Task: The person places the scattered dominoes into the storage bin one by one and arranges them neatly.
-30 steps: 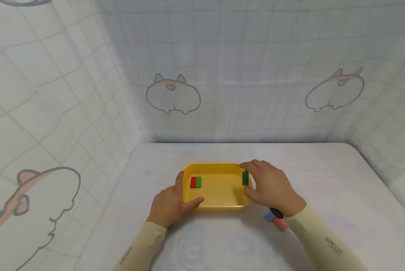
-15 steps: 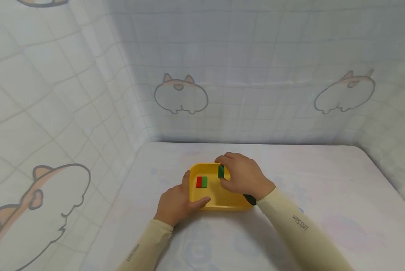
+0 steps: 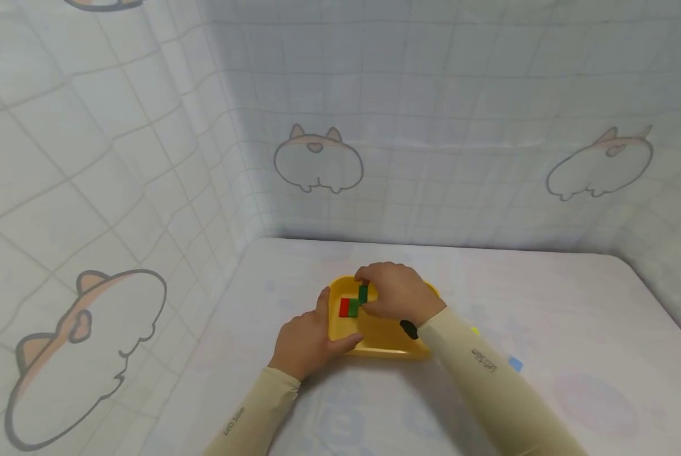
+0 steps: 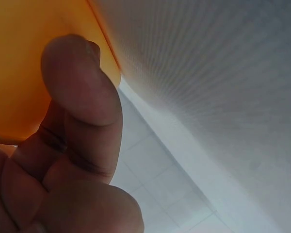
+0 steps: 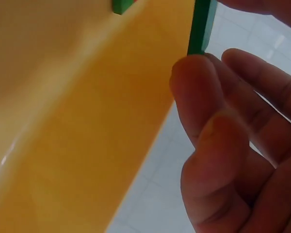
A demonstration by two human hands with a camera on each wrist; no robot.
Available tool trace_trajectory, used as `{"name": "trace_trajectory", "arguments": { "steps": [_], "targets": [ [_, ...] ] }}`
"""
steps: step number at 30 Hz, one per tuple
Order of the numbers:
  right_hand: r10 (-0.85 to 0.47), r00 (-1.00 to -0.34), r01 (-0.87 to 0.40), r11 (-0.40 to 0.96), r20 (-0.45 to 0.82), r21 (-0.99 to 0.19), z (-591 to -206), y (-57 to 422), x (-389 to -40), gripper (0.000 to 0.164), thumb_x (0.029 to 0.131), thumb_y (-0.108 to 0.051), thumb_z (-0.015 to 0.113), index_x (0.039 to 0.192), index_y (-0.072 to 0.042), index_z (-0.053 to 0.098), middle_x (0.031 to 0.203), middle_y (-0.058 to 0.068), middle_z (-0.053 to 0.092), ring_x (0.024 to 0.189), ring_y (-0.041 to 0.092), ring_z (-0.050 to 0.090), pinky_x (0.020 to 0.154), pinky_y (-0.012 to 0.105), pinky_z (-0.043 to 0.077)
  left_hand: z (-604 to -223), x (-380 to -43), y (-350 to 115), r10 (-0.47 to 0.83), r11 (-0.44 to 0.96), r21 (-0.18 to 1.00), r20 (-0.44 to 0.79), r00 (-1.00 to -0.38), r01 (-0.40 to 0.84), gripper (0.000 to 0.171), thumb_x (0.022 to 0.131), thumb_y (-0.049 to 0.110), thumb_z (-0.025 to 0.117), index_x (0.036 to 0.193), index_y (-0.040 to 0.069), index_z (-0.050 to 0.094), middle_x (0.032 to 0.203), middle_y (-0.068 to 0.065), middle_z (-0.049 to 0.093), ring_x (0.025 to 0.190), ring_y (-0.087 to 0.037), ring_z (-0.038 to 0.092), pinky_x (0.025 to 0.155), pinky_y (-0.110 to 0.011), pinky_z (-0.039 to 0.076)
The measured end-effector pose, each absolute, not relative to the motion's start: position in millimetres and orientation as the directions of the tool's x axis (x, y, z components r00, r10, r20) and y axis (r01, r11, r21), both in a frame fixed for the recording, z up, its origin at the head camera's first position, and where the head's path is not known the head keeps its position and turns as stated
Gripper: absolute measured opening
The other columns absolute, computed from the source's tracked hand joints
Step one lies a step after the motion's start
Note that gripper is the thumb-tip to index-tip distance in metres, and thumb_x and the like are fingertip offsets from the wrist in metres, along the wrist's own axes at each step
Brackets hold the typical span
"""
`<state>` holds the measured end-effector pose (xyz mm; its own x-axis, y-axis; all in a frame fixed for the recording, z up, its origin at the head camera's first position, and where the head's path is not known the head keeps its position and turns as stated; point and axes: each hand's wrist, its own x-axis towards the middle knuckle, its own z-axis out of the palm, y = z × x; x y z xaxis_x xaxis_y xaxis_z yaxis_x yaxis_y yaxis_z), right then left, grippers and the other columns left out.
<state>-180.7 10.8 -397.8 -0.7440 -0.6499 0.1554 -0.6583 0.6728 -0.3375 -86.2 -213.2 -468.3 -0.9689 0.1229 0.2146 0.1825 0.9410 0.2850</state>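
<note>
In the head view my right hand (image 3: pixel 397 292) pinches a small green block (image 3: pixel 363 294) upright between thumb and fingertips. It hangs over the yellow tray (image 3: pixel 383 352), just right of a red block (image 3: pixel 344 308) and another green block (image 3: pixel 354 308) lying side by side inside. The right wrist view shows the pinched green block (image 5: pixel 202 26) from below, with the fingertips at its end. My left hand (image 3: pixel 306 342) spans the tray's near left corner, index finger along the left rim and thumb stretched over the front rim. In the left wrist view its fingers lie against the yellow wall (image 4: pixel 19 58).
A blue block (image 3: pixel 514 363) and a sliver of something yellow (image 3: pixel 475 330) show on the table beside my right sleeve (image 3: pixel 488 373). The pale table (image 3: pixel 545 297) ends at a grid-patterned wall cloth (image 3: pixel 460 177) at the back.
My right hand has carried the green block left across the tray, from its right rim to beside the red and green blocks. The left hand stays at the tray's corner. The view has shifted slightly.
</note>
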Motion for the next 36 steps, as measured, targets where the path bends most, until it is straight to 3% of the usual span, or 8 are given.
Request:
{"name": "trace_trajectory", "arguments": {
  "steps": [19,30,36],
  "targets": [
    [-0.662,-0.750,-0.649,0.729,0.021,-0.218,-410,-6,-188,0.050,0.084,-0.032,0.089,0.129,-0.020,0.073,0.101,-0.006,0.075,0.082,0.013,0.060,0.081,0.037,0.055,-469,-86,-209,0.122,0.943,0.281,0.214,-0.969,0.181,0.130,0.076,0.102,0.039,0.160,0.003,0.034,0.059,0.005,0.048,0.044,-0.015,0.045,0.041,-0.032,0.036],
    [-0.655,-0.755,-0.635,0.739,-0.025,-0.226,-417,-7,-192,0.051,0.083,-0.029,0.091,0.130,-0.020,0.073,0.102,-0.005,0.075,0.083,0.015,0.060,0.084,0.038,0.054,-466,-88,-208,0.112,0.948,0.276,0.180,-0.977,0.159,0.131,0.076,0.103,0.036,0.161,0.004,0.033,0.058,0.004,0.048,0.044,-0.015,0.046,0.041,-0.032,0.037],
    [-0.658,-0.752,-0.634,0.740,-0.046,-0.224,-420,-10,-194,0.047,0.084,-0.029,0.091,0.127,-0.020,0.074,0.092,-0.011,0.069,0.081,0.016,0.060,0.080,0.036,0.053,-466,-88,-209,0.111,0.948,0.276,0.180,-0.977,0.159,0.131,0.076,0.103,0.036,0.161,0.004,0.032,0.058,0.004,0.048,0.044,-0.015,0.045,0.041,-0.032,0.037]
  ]
}}
